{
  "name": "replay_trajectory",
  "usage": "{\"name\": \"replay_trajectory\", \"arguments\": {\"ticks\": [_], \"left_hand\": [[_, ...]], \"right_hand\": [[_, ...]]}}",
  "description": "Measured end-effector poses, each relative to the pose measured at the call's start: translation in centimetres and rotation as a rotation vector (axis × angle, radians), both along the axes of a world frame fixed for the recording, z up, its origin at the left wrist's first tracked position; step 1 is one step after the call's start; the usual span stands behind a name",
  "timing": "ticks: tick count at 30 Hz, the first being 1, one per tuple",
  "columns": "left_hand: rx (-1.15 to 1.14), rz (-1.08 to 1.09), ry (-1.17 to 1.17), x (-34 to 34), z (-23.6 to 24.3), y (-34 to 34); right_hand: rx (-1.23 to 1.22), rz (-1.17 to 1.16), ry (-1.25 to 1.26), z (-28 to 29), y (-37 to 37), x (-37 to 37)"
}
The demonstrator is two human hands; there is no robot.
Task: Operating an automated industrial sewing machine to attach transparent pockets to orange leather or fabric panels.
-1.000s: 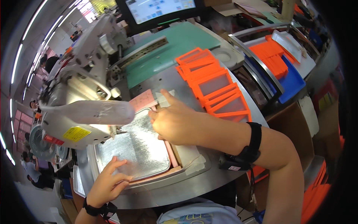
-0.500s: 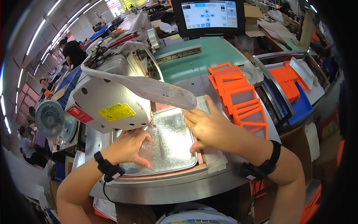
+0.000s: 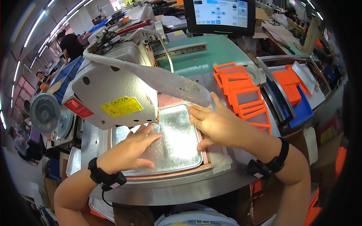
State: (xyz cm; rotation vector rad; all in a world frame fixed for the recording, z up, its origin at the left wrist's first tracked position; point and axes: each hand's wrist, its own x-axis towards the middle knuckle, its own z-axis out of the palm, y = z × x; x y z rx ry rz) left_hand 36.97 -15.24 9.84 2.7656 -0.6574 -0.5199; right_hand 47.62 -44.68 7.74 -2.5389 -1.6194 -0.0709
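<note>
Sewing machine bed (image 3: 177,184), silver foil panel (image 3: 169,143) under left hand (image 3: 130,150), right hand (image 3: 215,122)

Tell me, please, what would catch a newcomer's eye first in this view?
Most striking is the big grey sewing machine at centre left, over a shiny silver sheet lying in a pinkish frame. The left hand lies flat on the sheet and the right hand presses its right edge. To the right, a fanned row of bright orange frames stands out, with a lit screen at the top.
</note>
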Motion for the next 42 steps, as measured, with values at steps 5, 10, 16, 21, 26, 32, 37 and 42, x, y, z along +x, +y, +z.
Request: {"name": "replay_trajectory", "arguments": {"ticks": [5, 10, 16, 21, 26, 32, 37, 42], "left_hand": [[0.043, -0.010, 0.143, 0.4, -0.1, -0.5], [0.071, 0.000, 0.151, -0.2, -0.4, -0.9], [0.115, 0.027, 0.167, 0.0, -0.6, -1.6], [0.112, 0.065, 0.190, -0.2, -0.6, -1.6], [0.124, 0.058, 0.206, -0.2, -0.4, -1.5], [0.063, 0.058, 0.219, 0.0, 0.2, -1.9], [0.148, 0.024, 0.221, 0.0, 0.8, -2.5], [0.102, 0.009, 0.178, 0.1, 0.6, -2.5]], "right_hand": [[-0.084, -0.013, 0.028, 1.3, 0.3, -0.3], [-0.130, -0.015, 0.071, 1.8, 0.7, -0.3], [-0.034, -0.013, 0.148, -1.3, -0.2, 2.4], [-0.134, -0.010, 0.273, 0.7, 0.0, 2.3], [-0.185, 0.065, 0.282, 0.8, 0.2, 3.1], [0.077, 0.037, 0.140, -0.3, -0.3, 1.2], [-0.086, -0.008, -0.036, 1.2, 0.9, -1.0], [-0.323, -0.057, -0.001, 2.6, 1.9, -1.1]]}}
